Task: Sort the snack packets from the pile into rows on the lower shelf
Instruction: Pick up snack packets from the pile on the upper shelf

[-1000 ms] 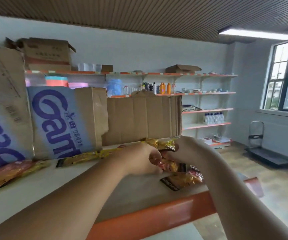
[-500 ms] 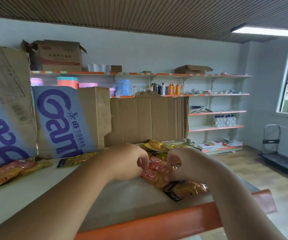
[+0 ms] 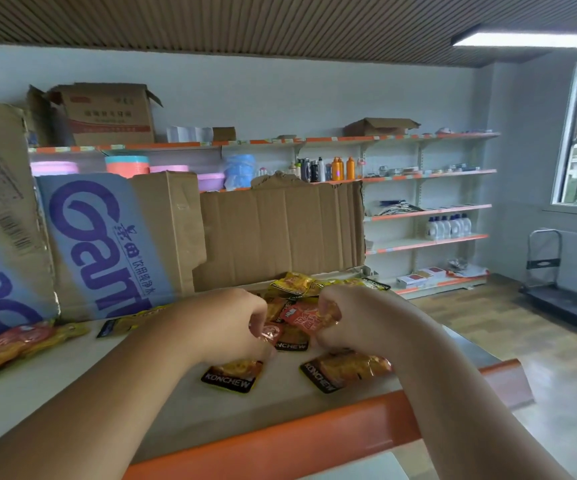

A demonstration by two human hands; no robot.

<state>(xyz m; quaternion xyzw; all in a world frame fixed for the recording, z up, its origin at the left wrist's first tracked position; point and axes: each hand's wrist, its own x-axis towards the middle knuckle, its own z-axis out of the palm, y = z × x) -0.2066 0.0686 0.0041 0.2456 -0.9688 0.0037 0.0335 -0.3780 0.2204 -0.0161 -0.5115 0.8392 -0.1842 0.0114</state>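
A pile of yellow and red snack packets (image 3: pixel 295 284) lies on the white shelf (image 3: pixel 72 375) with the orange front edge. My left hand (image 3: pixel 224 323) has its fingers curled on a small red packet (image 3: pixel 269 333). My right hand (image 3: pixel 356 317) pinches a red packet (image 3: pixel 306 317) at the pile's near side. Two black-and-orange packets marked KONCHEW lie flat in front, one under my left hand (image 3: pixel 233 374) and one under my right wrist (image 3: pixel 342 370). Another KONCHEW packet (image 3: pixel 292 341) sits between my hands.
Cardboard boxes stand behind the pile: a blue-printed one (image 3: pixel 100 244) and a plain brown one (image 3: pixel 280 233). More packets (image 3: pixel 13 344) lie at the shelf's left. Wall shelves (image 3: pixel 425 209) with bottles and a platform trolley (image 3: pixel 557 296) are at the right.
Both hands have drawn nearer to me with red packets from the pile. A black-and-orange packet now shows under my left hand. The view has shifted left.
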